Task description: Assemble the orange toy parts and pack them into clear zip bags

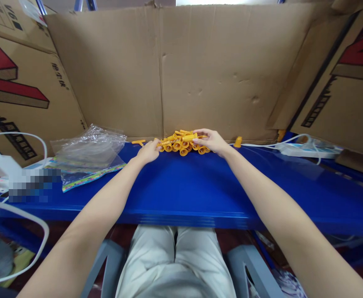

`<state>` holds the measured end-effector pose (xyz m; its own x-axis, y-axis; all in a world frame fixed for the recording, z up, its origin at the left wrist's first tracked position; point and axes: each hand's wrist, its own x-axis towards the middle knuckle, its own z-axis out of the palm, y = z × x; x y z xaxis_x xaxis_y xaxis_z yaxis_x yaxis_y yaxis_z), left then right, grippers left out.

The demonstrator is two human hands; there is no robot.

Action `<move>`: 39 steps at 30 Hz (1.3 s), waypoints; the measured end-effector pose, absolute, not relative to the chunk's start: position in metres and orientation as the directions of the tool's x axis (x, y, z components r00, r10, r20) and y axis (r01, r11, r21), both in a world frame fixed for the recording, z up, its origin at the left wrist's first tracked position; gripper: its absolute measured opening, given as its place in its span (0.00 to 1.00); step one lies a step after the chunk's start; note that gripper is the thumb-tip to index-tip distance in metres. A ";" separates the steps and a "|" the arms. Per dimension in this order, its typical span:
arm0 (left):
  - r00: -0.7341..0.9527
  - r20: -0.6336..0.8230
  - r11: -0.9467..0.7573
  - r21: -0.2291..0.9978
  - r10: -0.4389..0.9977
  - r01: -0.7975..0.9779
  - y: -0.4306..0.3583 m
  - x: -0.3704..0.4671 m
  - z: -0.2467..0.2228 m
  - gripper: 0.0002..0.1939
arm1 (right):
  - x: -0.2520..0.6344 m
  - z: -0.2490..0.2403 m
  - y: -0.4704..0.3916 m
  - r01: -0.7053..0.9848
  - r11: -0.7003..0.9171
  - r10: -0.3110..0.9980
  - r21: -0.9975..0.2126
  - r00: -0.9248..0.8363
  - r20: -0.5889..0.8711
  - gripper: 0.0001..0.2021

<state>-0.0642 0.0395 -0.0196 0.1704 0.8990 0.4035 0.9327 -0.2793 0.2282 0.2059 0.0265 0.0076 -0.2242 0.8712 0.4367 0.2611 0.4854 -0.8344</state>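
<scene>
A heap of small yellow plastic parts, several with round open ends, lies at the back of the blue table, against the cardboard. At the heap's left edge, my left hand is closed on a yellow ridged piece that points right. My right hand is at the right side, its fingers closed round the end of a yellow cylindrical piece above the heap. Left of my left hand lies a yellow T-shaped piece. One yellow cup-like piece stands right of my right hand.
Clear plastic bags with a colourful edge lie on the left, near a white charger and cables. A white power strip sits at the back right. Tall cardboard walls enclose the back and sides.
</scene>
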 end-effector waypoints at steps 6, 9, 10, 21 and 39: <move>0.294 0.403 -0.398 0.202 0.867 0.895 0.035 -0.055 -0.020 0.14 | 0.195 0.002 0.024 0.301 0.515 0.847 -0.803 -0.321 0.423 0.20; 0.312 0.409 -0.423 0.216 0.857 0.880 0.033 -0.052 -0.020 0.14 | 0.191 0.002 0.023 0.335 0.503 0.856 -0.797 -0.321 0.406 0.19; 0.317 0.409 -0.433 0.231 0.856 0.871 0.032 -0.051 -0.020 0.14 | 0.190 0.002 0.022 0.342 0.496 0.861 -0.798 -0.316 0.399 0.19; 0.366 0.534 -0.561 0.264 0.762 0.784 0.031 -0.055 -0.021 0.15 | 0.187 0.002 0.016 0.370 0.347 0.926 -0.862 -0.281 0.252 0.15; 0.369 0.637 -0.614 0.212 0.677 0.760 0.024 -0.054 -0.013 0.14 | 0.193 0.010 0.012 0.347 0.221 0.938 -0.911 -0.333 0.101 0.28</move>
